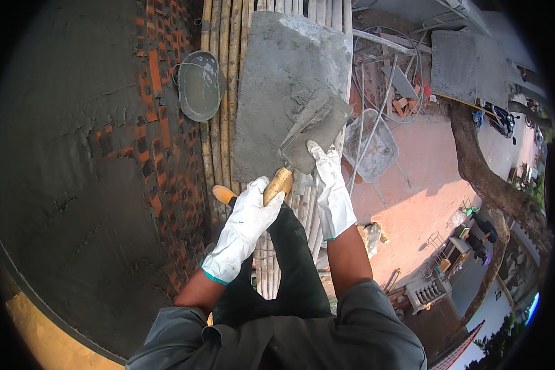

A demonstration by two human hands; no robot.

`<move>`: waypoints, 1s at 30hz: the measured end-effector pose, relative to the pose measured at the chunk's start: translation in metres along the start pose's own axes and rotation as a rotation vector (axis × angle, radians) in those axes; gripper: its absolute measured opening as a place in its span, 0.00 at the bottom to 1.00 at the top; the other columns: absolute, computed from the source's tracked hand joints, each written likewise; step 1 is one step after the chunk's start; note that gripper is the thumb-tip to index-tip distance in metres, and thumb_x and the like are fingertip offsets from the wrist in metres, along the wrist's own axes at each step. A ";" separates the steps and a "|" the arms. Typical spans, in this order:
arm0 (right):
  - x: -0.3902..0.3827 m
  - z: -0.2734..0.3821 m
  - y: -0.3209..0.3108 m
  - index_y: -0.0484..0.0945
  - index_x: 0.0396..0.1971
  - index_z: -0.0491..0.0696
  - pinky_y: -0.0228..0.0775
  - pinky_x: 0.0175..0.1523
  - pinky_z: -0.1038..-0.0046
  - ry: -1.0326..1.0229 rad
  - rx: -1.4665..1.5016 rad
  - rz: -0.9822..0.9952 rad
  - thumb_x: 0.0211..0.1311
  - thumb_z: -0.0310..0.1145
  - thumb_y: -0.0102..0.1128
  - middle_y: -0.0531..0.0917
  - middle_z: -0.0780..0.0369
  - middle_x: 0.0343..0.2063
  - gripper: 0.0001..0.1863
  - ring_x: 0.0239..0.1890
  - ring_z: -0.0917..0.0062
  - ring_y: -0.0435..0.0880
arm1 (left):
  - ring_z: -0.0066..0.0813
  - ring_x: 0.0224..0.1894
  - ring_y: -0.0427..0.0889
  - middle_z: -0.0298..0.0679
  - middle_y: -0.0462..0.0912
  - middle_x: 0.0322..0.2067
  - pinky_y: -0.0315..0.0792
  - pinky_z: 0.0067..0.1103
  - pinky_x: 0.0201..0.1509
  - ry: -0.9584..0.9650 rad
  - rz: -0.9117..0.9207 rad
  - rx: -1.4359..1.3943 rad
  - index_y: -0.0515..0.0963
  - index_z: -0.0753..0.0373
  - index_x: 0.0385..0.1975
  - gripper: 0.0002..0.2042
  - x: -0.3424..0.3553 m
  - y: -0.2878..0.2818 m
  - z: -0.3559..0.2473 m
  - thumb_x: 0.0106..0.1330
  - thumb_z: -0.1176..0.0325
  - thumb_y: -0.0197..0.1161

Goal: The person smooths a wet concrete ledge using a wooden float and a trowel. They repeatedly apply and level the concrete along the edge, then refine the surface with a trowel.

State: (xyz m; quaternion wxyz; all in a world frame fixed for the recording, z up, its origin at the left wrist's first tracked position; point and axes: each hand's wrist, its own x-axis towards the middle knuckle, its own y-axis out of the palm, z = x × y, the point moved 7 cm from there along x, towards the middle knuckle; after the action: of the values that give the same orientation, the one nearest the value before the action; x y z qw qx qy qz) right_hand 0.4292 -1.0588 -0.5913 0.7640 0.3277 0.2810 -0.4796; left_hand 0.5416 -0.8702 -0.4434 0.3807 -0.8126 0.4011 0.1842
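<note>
Over the grey board point(265, 117), the left hand point(251, 206) wraps the handle point(278, 185) of the trowel point(314, 132), likely for control; the right hand point(330, 188) reaches its edge, perhaps steadying it, but whether it's gripping, can't tell.

The left grip point(245, 216), white-gloved, holds a trowel point(279, 185) by its wooden handle near the lower right corner of a grey board point(262, 92). The right grip point(332, 179), also gloved, is at that corner; whether it touches blade or board is unclear. Wet mortar point(299, 98) lies along the board's right half. Poles point(225, 55) run beneath; a basin point(194, 60) stands past its left edge, beside partly coated brickwork point(156, 77).
</note>
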 end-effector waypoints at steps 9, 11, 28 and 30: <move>-0.070 0.118 0.061 0.70 0.67 0.38 0.79 0.59 0.73 -0.058 0.005 0.229 0.66 0.26 0.74 0.85 0.58 0.54 0.32 0.54 0.74 0.85 | 0.27 0.52 0.87 0.41 0.84 0.56 0.80 0.25 0.55 0.067 0.133 -0.563 0.71 0.68 0.70 0.26 -0.125 -0.110 -0.118 0.73 0.72 0.67; -0.094 0.151 0.073 0.73 0.64 0.39 0.81 0.57 0.72 -0.080 0.024 0.343 0.66 0.25 0.73 0.86 0.59 0.52 0.28 0.52 0.74 0.87 | 0.23 0.56 0.83 0.40 0.81 0.59 0.78 0.23 0.59 0.223 -0.017 -0.372 0.66 0.67 0.75 0.29 -0.133 -0.145 -0.144 0.75 0.75 0.64; -0.233 0.290 0.124 0.75 0.64 0.41 0.85 0.57 0.67 -0.183 -0.088 0.598 0.61 0.23 0.75 0.88 0.58 0.51 0.31 0.51 0.69 0.90 | 0.12 0.23 0.77 0.30 0.83 0.31 0.73 0.16 0.26 0.049 -0.264 -0.741 0.75 0.59 0.65 0.17 -0.186 -0.217 -0.194 0.84 0.59 0.57; -0.242 0.304 0.131 0.74 0.63 0.39 0.86 0.55 0.68 -0.220 -0.097 0.665 0.60 0.20 0.74 0.88 0.56 0.51 0.31 0.50 0.69 0.91 | 0.13 0.21 0.76 0.30 0.82 0.28 0.72 0.16 0.23 0.033 -0.146 -0.866 0.76 0.58 0.63 0.16 -0.182 -0.202 -0.187 0.85 0.56 0.54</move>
State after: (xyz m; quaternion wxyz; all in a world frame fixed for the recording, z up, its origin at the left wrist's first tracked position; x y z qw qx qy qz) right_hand 0.4921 -1.1171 -0.1906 0.9187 0.3109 0.0975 -0.2231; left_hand 0.5895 -0.8416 -0.1180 0.0106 -0.9263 0.2342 0.2950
